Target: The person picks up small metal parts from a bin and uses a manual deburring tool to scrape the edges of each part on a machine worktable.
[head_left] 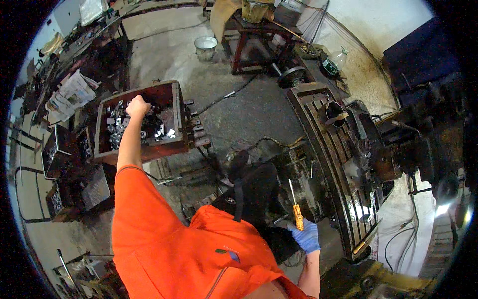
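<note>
My left hand, bare, reaches over the wooden box at the left, its fingers curled inward above the parts. What it holds, if anything, is hidden. Small metal parts, grey and shiny, lie in a loose heap inside the box around and below that hand. At the lower right my right hand wears a blue glove. Its fingers are closed round the yellow-orange handle of a screwdriver, with the thin blade pointing away from me.
To the right stands a machine with a long slotted table; a round cup sits on it. Dark metal bins stand left of the box. Farther off are a bucket and a dark stand. A cable crosses the floor.
</note>
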The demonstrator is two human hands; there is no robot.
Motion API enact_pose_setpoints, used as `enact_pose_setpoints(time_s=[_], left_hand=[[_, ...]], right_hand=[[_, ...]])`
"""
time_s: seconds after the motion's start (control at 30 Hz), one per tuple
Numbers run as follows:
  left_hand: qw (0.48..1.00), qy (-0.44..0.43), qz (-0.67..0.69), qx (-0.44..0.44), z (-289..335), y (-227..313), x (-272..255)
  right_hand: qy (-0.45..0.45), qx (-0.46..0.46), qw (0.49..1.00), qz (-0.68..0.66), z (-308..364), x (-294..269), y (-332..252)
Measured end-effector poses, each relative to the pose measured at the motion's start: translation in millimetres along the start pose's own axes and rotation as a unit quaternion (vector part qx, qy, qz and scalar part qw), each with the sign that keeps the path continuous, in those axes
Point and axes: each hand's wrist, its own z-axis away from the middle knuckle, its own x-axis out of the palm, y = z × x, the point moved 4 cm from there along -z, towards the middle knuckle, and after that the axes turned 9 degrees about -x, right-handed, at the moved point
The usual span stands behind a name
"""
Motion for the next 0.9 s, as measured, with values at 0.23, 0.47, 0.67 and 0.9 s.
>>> enact_pose_setpoints(time_s=[0.23,0.47,0.67,0.9], left_hand=[[1.0,-0.002,0.011,0.001,10.5,-0.9,-13.8],[0.545,-0.322,0.771,0.068,87.6,45.0,-42.8],[0.404,-0.525,0.715,0.224,219.1,161.9,-56.2],[0.423,-0.645,0.554,0.311,356.3,272.7,-28.8]], right_hand=[[0.023,-0.004,1.0,0.0,2.5,-6.1,-8.1],[0.036,-0.054,0.997,-0.048,-0.1,-26.3,-40.8],[0.021,-0.1,0.994,-0.039,-10.5,-38.5,-65.5],[0.024,-0.012,0.999,0.018,7.4,-58.0,-42.4]])
